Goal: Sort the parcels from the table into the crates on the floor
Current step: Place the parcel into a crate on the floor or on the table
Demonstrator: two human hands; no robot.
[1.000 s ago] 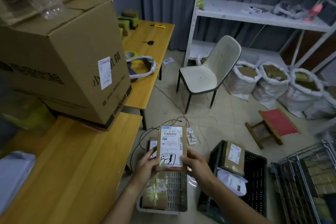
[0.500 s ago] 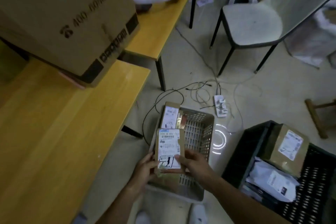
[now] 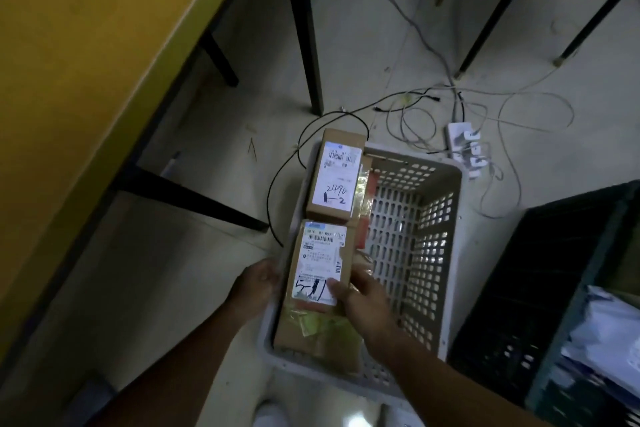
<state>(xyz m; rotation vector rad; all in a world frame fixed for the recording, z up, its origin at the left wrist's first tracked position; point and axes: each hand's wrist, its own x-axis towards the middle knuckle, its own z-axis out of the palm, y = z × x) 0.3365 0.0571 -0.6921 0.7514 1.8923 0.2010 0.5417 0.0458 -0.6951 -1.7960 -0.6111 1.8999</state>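
Both hands hold a small cardboard parcel (image 3: 318, 265) over the near left corner of the grey perforated crate (image 3: 433, 253) on the floor. The left hand (image 3: 258, 282) grips its left edge; the right hand (image 3: 363, 298) grips the right edge, thumb lying across the white shipping label. A second labelled parcel (image 3: 337, 175) leans at the crate's far left corner, and a taped package (image 3: 318, 333) lies in the crate beneath the held one. A dark crate (image 3: 540, 270) with pale mailer bags (image 3: 609, 343) stands to the right. The yellow tabletop (image 3: 86, 62) runs along the left; a white power strip (image 3: 464, 146) and cables lie beyond.
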